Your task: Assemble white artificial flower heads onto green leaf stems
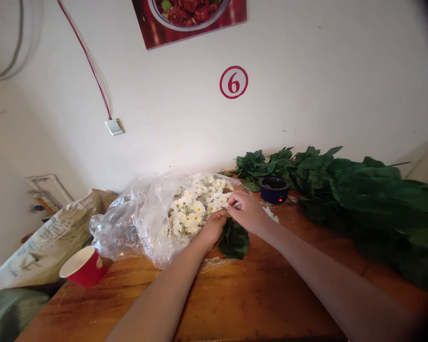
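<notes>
My left hand point(215, 228) is closed in a pinch at the top of a dark green leaf piece point(234, 240), whose broad leaves hang just below the fingers. Close beside it, my right hand point(248, 213) has its thumb and fingers pinched together. What lies between those fingertips is too small to make out. White flowers point(188, 209) with yellow-orange centres lie in a heap behind my hands, inside a clear plastic bag point(148, 232). A few white petals point(271, 214) show past my right wrist.
A dark blue round pot point(274, 194) with a red light stands beyond my right hand. Piled green leaves point(364, 185) cover the table's right side. At the left edge of the wooden table point(235, 299) sits a red paper cup point(85, 268), near a printed sack point(50, 237).
</notes>
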A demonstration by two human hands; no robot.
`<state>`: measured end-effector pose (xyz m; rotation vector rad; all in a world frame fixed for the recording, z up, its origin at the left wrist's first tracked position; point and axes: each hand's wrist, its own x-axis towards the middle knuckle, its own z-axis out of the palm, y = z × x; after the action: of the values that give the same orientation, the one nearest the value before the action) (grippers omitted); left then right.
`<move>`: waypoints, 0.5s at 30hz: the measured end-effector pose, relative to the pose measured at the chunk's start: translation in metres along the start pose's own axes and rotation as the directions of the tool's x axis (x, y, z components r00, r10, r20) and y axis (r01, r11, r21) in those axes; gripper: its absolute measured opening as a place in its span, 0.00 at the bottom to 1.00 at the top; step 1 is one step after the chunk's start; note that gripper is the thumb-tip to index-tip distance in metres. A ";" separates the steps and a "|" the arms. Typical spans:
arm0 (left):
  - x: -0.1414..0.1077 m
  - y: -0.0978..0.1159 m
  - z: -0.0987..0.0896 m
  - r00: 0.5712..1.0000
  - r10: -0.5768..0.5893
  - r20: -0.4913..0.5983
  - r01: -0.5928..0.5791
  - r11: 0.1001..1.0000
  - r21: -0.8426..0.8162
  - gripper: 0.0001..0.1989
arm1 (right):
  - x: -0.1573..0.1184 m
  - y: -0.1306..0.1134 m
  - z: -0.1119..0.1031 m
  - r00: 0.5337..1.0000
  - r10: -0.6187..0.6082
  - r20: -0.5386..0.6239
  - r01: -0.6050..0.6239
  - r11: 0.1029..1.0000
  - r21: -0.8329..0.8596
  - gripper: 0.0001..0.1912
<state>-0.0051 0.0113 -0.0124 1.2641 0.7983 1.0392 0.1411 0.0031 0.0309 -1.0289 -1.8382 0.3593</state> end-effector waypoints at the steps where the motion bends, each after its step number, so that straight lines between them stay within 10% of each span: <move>1: 0.000 -0.001 0.000 1.000 0.013 0.000 -0.013 1.000 -0.007 0.13 | 0.000 0.000 0.001 1.000 -0.001 -0.009 0.001 1.000 0.017 0.01; 10: -0.004 0.003 0.006 0.988 0.151 -0.043 -0.147 0.985 0.088 0.18 | -0.004 0.008 0.015 0.986 0.127 -0.105 -0.129 0.991 -0.018 0.24; 15: -0.007 -0.002 0.011 0.968 0.249 0.015 -0.243 0.929 0.279 0.14 | -0.003 0.012 0.013 0.967 0.213 0.137 -0.227 0.969 0.096 0.16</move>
<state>0.0026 0.0006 -0.0128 1.6300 0.8376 1.1695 0.1361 0.0106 0.0152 -1.1582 -1.7963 0.6666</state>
